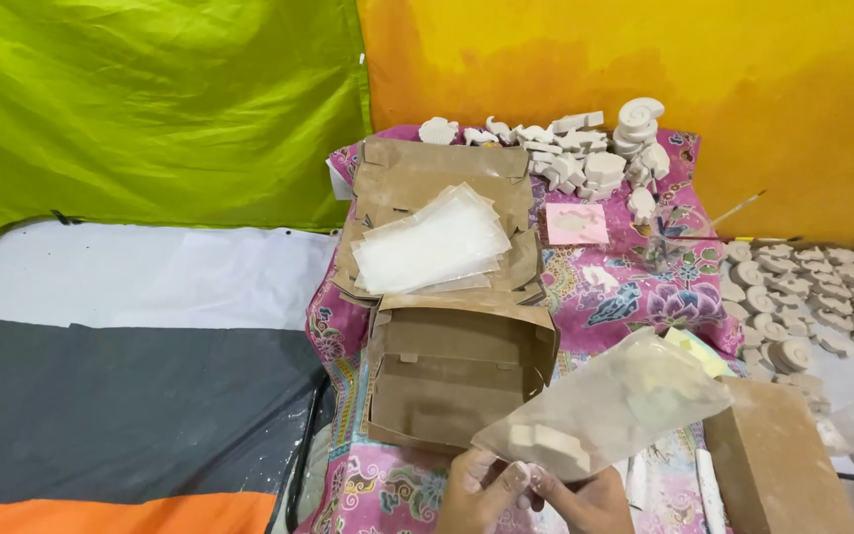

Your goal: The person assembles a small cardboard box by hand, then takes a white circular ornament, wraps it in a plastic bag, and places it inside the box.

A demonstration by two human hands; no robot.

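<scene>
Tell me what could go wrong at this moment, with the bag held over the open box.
The clear bag is pinched only at its low corner by both hands, so the pale piece inside may slide and tip it. If it drops, it could miss the open cardboard box and land on the cloth.

The surface [635, 287] is covered by a pink flowered cloth [613, 293]. On it are set an open brown box [452, 381], flattened boxes [427, 173] topped with clear bags [432, 242], a heap of pale clay pieces [585, 153], a pink card [576, 223] and a brown block [778, 460].
</scene>
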